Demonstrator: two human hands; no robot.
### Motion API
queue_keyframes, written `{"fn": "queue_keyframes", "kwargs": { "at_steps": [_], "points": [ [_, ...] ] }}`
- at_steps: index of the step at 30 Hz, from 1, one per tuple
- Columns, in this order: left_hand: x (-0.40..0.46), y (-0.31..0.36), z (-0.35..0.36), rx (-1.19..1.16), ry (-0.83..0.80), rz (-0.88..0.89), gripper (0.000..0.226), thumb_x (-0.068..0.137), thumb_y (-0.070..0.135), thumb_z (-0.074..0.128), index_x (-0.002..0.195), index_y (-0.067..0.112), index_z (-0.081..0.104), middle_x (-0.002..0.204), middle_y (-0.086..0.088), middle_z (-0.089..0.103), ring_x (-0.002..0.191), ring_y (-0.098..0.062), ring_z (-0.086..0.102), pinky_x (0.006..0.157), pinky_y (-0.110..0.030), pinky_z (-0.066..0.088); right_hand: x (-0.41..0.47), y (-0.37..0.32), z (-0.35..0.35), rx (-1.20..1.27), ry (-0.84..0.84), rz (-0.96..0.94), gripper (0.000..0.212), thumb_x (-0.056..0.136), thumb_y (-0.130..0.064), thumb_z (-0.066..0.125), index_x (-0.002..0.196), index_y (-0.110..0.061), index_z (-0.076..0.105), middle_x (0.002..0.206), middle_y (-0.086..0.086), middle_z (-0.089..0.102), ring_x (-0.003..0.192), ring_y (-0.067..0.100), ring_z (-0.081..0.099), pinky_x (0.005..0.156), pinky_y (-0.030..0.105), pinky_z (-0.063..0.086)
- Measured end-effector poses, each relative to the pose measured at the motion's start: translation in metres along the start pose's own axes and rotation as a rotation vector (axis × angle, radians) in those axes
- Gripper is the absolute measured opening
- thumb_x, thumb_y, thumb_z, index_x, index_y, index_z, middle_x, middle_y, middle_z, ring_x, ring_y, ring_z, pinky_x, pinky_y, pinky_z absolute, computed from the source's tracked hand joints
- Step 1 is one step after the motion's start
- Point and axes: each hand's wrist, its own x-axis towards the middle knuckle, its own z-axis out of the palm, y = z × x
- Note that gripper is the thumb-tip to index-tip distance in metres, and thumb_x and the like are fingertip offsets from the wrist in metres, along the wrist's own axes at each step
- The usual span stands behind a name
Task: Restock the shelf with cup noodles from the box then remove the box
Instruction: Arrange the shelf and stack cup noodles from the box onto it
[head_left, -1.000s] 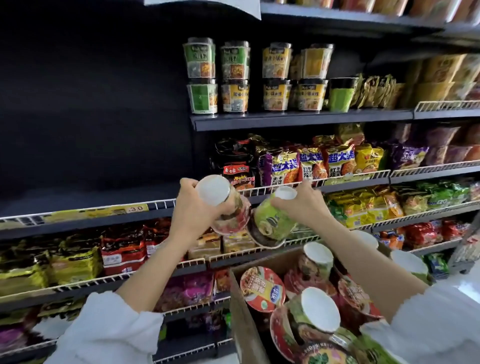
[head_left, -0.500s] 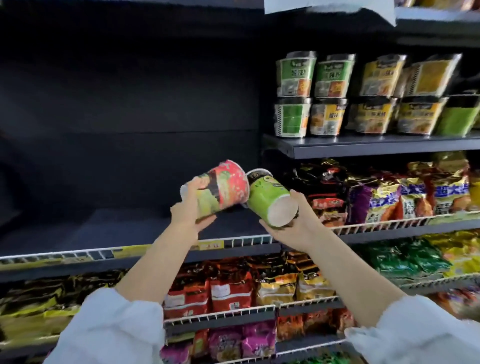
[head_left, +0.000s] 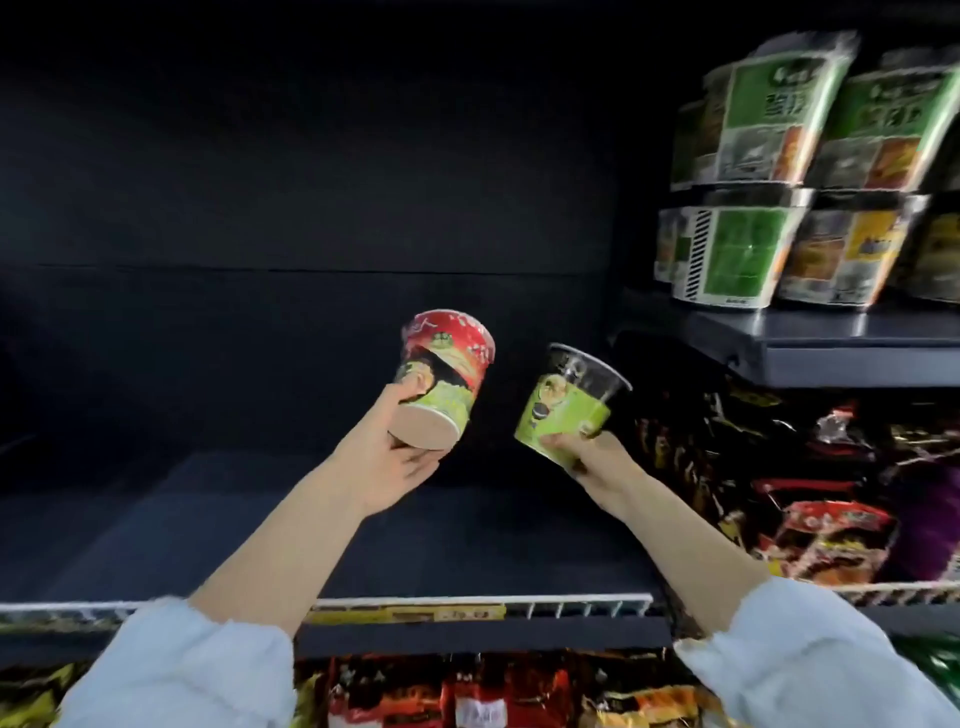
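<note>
Both arms reach up over the wire front rail (head_left: 571, 601) of a dark shelf (head_left: 467, 540), each hand carrying one cup of noodles in the air above the shelf's bare deck. The left hand (head_left: 397, 462) cups the red cup (head_left: 441, 376) from below: the palm is under the pale base, the thumb lies up the side wall, and the fingers curl round the bottom edge. The cup tilts with its lid end up and away from the camera. The right hand (head_left: 592, 457) grips the green cup (head_left: 569, 402) low on its body, fingers wrapped round the base; it leans to the right, dark rim uppermost. The two cups are near each other but apart, above the shelf's middle toward its right end.

Stacked noodle tubs (head_left: 748, 197) stand on a higher shelf at the right edge, and snack packets (head_left: 831, 535) fill the bay below them; their print is probably too blurred to read. More packets (head_left: 467, 696) line the shelf underneath.
</note>
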Motion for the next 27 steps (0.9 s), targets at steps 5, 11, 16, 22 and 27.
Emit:
{"fn": "queue_keyframes", "kwargs": {
  "at_steps": [5, 11, 16, 22, 27],
  "points": [
    [0.031, 0.007, 0.013, -0.037, -0.142, 0.051, 0.069, 0.065, 0.034, 0.073, 0.124, 0.009, 0.049, 0.116, -0.021, 0.064, 0.103, -0.033, 0.065, 0.081, -0.042, 0.058, 0.049, 0.011, -0.013, -0.294, 0.165, -0.080, 0.078, 0.060, -0.006, 0.087, 0.122, -0.008, 0.040, 0.113, 0.003, 0.057, 0.105, 0.018, 0.055, 0.092, 0.031, 0.046],
    [0.061, -0.001, 0.020, 0.223, -0.193, 0.063, 0.060, 0.067, 0.036, 0.069, 0.120, 0.012, 0.053, 0.118, -0.014, 0.066, 0.108, -0.032, 0.063, 0.098, -0.046, 0.046, 0.081, 0.034, -0.031, -0.533, 0.187, -0.039, 0.083, 0.061, -0.007, 0.086, 0.131, -0.006, 0.043, 0.126, 0.014, 0.058, 0.114, 0.027, 0.056, 0.091, 0.032, 0.046],
    [0.086, -0.008, 0.030, 0.468, -0.056, 0.214, 0.043, 0.077, 0.024, 0.074, 0.115, 0.014, 0.057, 0.115, -0.007, 0.065, 0.105, -0.016, 0.060, 0.095, -0.028, 0.048, 0.096, 0.041, -0.038, -0.642, 0.128, -0.034, 0.075, 0.071, -0.001, 0.078, 0.136, -0.008, 0.040, 0.133, 0.012, 0.053, 0.123, 0.028, 0.049, 0.097, 0.032, 0.040],
    [0.116, -0.016, 0.043, 0.584, -0.067, 0.292, 0.070, 0.064, 0.027, 0.084, 0.124, 0.020, 0.050, 0.117, 0.000, 0.066, 0.108, -0.015, 0.061, 0.101, -0.035, 0.046, 0.107, 0.043, -0.040, -0.757, 0.072, 0.005, 0.070, 0.074, -0.007, 0.077, 0.136, -0.009, 0.045, 0.138, 0.011, 0.052, 0.128, 0.027, 0.047, 0.103, 0.031, 0.039],
    [0.134, -0.023, 0.056, 0.744, -0.041, 0.372, 0.076, 0.056, 0.032, 0.088, 0.121, 0.023, 0.051, 0.114, 0.006, 0.065, 0.106, -0.011, 0.060, 0.097, -0.031, 0.046, 0.102, 0.022, -0.044, -0.750, 0.010, 0.080, 0.070, 0.077, 0.006, 0.069, 0.139, -0.007, 0.040, 0.140, 0.011, 0.048, 0.130, 0.027, 0.043, 0.103, 0.028, 0.037]
  ]
}}
